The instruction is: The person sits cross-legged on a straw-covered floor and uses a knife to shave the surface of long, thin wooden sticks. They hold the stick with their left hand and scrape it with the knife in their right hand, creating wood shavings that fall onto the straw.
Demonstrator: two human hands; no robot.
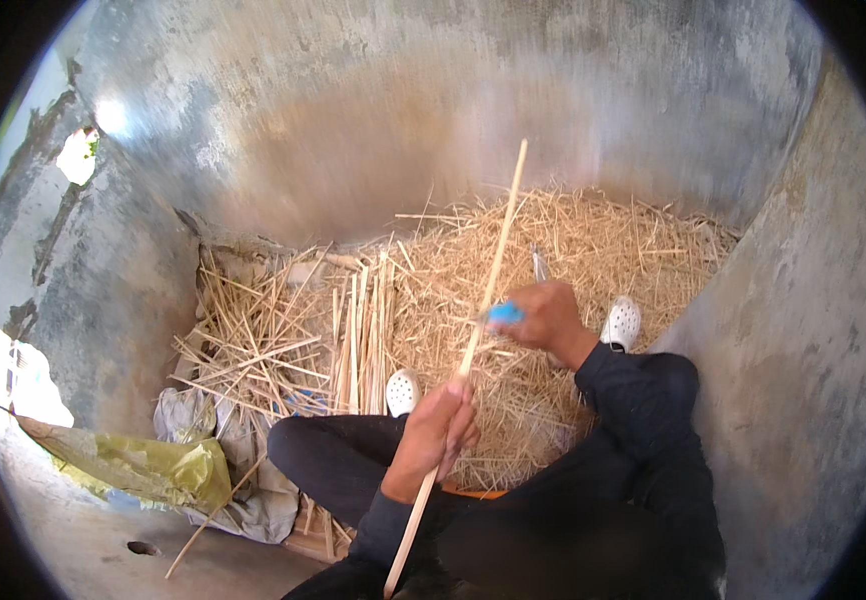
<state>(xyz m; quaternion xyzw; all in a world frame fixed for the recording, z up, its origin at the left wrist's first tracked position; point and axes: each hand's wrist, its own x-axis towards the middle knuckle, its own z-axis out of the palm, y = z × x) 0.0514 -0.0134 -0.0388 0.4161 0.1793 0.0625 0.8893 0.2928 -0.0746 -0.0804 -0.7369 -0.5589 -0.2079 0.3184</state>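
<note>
My left hand is closed around a long, pale strip of split wood or bamboo. The strip slants from my lap up and away to the right, its far end in the air. Farther along it, my right hand is closed on a tool with a narrow metal part sticking out on its far side; its exact kind is unclear. Something bright blue shows at the fingers of that hand, right beside the strip. Blur hides whether it is a handle or a finger cover.
Shavings cover the floor around my white shoes. Left of them lie a row of straight strips and a loose heap of strips. Plastic sheeting hangs at lower left. Concrete walls stand close around.
</note>
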